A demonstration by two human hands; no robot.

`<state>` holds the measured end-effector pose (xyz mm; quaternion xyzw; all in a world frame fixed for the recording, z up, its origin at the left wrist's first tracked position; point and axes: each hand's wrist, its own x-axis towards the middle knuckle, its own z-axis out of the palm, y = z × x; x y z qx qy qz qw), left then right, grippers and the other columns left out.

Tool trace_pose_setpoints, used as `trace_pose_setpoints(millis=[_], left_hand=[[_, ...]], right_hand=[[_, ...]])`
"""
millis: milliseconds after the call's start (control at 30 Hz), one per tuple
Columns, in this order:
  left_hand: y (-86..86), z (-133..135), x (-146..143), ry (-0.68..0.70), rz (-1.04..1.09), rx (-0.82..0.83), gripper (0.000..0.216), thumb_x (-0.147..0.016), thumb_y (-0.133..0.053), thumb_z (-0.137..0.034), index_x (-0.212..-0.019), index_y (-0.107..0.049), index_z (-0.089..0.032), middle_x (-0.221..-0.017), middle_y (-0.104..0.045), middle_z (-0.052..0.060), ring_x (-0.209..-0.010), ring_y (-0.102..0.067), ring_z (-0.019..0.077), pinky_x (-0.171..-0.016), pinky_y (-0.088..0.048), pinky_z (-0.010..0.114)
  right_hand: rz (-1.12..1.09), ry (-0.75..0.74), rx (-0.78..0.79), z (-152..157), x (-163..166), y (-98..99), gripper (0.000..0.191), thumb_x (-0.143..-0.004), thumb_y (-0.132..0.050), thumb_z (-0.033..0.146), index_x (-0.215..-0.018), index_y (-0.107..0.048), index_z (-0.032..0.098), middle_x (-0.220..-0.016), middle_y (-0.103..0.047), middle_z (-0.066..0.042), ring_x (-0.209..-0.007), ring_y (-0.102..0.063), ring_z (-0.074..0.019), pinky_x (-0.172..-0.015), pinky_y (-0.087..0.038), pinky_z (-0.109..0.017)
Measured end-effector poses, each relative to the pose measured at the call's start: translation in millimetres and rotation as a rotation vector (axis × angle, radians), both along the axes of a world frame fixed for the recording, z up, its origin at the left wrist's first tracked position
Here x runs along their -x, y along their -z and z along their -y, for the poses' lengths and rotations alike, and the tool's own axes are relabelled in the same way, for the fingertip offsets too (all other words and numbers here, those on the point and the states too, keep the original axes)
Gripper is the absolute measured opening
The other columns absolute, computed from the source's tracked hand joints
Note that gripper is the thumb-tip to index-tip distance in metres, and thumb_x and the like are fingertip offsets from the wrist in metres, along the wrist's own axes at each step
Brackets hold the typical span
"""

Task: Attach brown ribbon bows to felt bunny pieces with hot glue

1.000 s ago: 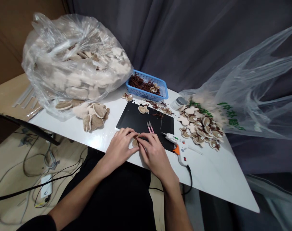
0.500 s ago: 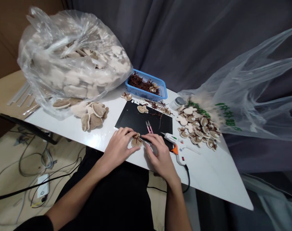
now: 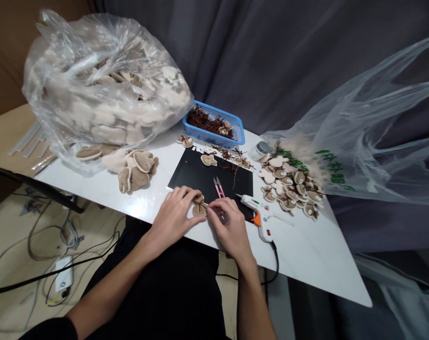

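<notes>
A small brown plush animal-shaped piece (image 3: 199, 210) with cream edging lies at the front edge of the table. My left hand (image 3: 176, 210) holds it from the left, the thumb along its lower side and the fingers over its top. A thin dark brown ribbon bow (image 3: 200, 202) sits across its middle. At the piece's right side, my right hand (image 3: 231, 224) is closed in a pinch, apparently on the bow's tail; the fingertips partly hide it. Pink-handled thread snips (image 3: 219, 188) lie just beyond, on a black mat (image 3: 189, 171).
A white glue gun (image 3: 256, 211) with an orange trigger lies right of my right hand, its cord trailing off the edge. Finished-looking plush pieces (image 3: 288, 189) are heaped farther right. Behind stand a blue basket (image 3: 243, 134) of brown bows and a big plastic bag (image 3: 104, 89) of plush pieces.
My right hand has shifted slightly left, and its thumb and forefinger have closed together at the plush piece's edge. My left hand keeps its hold.
</notes>
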<state>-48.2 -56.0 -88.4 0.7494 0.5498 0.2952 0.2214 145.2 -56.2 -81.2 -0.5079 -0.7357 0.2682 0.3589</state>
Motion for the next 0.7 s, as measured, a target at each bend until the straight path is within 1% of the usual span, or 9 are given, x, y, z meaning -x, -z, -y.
trace_pose_setpoints(millis=[133,300,500,700], left_hand=[[0.5,-0.1,0.4,0.009,-0.003,0.002,0.051,-0.086,-0.09,-0.038,-0.128,-0.064,-0.024,-0.121,-0.068,0.006,-0.109,-0.063,0.0287,-0.091,-0.05,0.042],[0.2,0.5,-0.2,0.009,-0.026,0.009,0.054,-0.084,-0.091,-0.038,-0.128,-0.064,-0.023,-0.122,-0.067,0.007,-0.111,-0.062,0.0296,-0.092,-0.05,0.043],[-1.3,0.7,-1.0,0.007,-0.037,0.013,0.055,-0.083,-0.092,-0.037,-0.128,-0.064,-0.022,-0.121,-0.067,0.006,-0.112,-0.062,0.0296,-0.094,-0.05,0.043],[-0.1,0.7,-1.5,-0.001,-0.027,0.019,0.056,-0.082,-0.093,-0.036,-0.128,-0.065,-0.023,-0.12,-0.067,0.006,-0.112,-0.062,0.0299,-0.094,-0.05,0.043]], right_hand=[[-0.007,0.008,-0.011,0.1,2.3,1.9,0.008,-0.099,-0.065,0.027,-0.093,-0.07,0.025,-0.098,-0.07,-0.006,-0.095,-0.062,-0.0251,-0.082,-0.05,-0.037],[-0.013,0.018,-0.023,1.4,4.4,2.9,0.009,-0.1,-0.064,0.027,-0.092,-0.07,0.025,-0.097,-0.07,-0.006,-0.094,-0.062,-0.0254,-0.081,-0.05,-0.038],[-0.029,0.014,-0.022,3.2,2.8,0.8,0.01,-0.1,-0.064,0.027,-0.092,-0.069,0.025,-0.098,-0.069,-0.006,-0.097,-0.063,-0.0256,-0.086,-0.05,-0.039],[-0.086,0.071,-0.016,1.1,-1.9,-0.3,0.013,-0.102,-0.061,0.028,-0.094,-0.07,0.024,-0.098,-0.07,-0.006,-0.093,-0.063,-0.0239,-0.08,-0.048,-0.037]])
